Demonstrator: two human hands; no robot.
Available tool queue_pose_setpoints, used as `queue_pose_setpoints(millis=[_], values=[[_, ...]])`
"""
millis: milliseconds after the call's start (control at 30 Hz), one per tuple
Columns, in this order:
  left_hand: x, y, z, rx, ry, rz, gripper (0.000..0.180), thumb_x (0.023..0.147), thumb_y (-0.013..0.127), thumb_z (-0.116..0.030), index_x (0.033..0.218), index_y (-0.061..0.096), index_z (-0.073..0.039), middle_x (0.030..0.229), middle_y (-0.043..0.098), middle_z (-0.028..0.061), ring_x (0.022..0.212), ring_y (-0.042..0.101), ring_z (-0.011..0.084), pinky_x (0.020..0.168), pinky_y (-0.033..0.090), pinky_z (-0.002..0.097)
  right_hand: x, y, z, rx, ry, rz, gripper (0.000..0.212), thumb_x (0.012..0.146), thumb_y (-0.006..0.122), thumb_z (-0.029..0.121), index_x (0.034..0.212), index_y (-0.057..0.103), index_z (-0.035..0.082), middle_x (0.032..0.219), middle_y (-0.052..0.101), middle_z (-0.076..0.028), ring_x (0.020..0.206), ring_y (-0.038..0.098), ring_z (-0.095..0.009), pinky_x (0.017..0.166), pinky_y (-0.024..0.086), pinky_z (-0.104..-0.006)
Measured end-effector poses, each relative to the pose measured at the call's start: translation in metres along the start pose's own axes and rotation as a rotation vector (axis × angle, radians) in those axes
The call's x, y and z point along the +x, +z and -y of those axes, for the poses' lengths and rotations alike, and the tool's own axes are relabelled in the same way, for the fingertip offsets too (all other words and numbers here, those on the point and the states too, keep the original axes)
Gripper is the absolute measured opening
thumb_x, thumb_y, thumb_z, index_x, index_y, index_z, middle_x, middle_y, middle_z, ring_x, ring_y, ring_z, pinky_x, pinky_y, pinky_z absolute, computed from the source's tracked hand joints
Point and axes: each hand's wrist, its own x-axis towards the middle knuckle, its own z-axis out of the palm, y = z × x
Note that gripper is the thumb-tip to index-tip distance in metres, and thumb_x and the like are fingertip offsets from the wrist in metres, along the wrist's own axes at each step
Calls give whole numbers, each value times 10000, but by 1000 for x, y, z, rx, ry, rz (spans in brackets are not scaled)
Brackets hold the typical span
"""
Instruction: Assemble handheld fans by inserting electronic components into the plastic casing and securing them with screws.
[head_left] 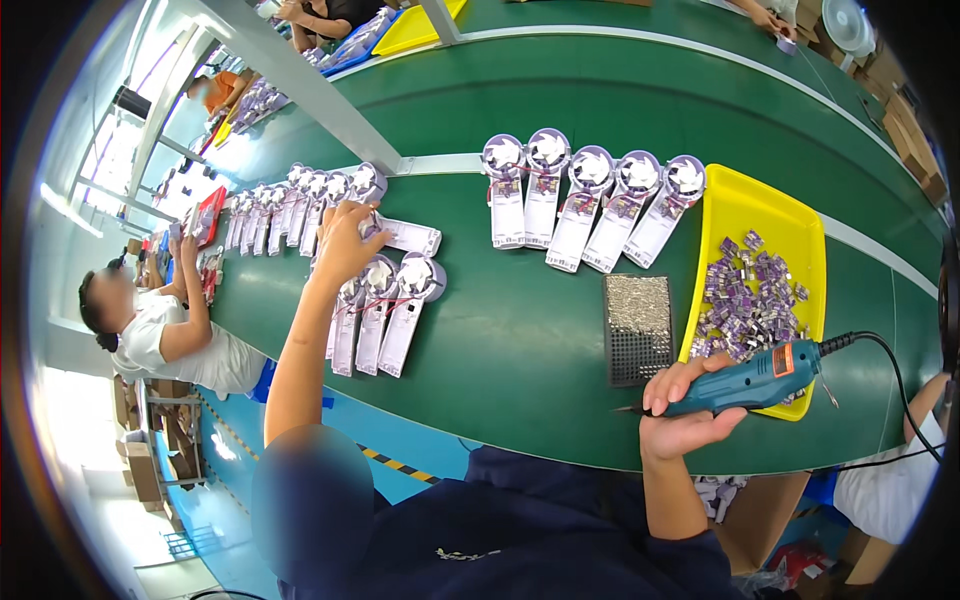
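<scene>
My right hand is wrapped round a teal electric screwdriver, its thin bit pointing left over the near edge of the bench. A black cable runs from its back end off to the right. Further left, my left hand reaches out with bent fingers, closed on a white fan housing that lies sideways; the hand hides its round end. Just below that hand several open white fan housings lie side by side, with purple round heads, white blades and red wires.
Several more fan housings lie in a row at centre right, others at far left. A black grid tray of small metal screws sits beside a yellow tray of small purple circuit boards. A metal post rises behind. Co-workers sit around.
</scene>
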Motion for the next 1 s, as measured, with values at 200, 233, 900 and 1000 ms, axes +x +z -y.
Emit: queue_pose_setpoints(millis=[200,233,900,1000], values=[[-17,8,33,-403,277,0,395,738,647,-21,1132,678,-35,1050,573,101,926,574,241,838,481,339,4,5,1,-13,50,47,736,861,442,835,1169,518,171,620,471,-15,433,433,-156,401,389,-305],[-17,6,29,-365,230,15,400,722,638,-11,1120,675,-33,1013,550,85,891,563,222,796,473,325,10,1,11,-16,69,61,753,868,435,829,1155,524,138,620,473,-19,420,434,-156,401,407,-300],[-9,-1,14,-994,-36,-411,249,1019,559,-74,1125,654,131,1053,714,131,990,695,179,820,565,302,164,-80,110,-1344,80,278,234,878,739,125,1060,637,19,880,721,-6,545,517,-34,459,414,-230],[-36,-23,-46,-804,71,-385,188,970,560,-18,1056,681,98,998,722,124,999,681,222,879,538,345,152,-91,119,-1389,152,259,279,862,760,130,1085,634,19,887,719,-9,557,517,-26,468,407,-215]])
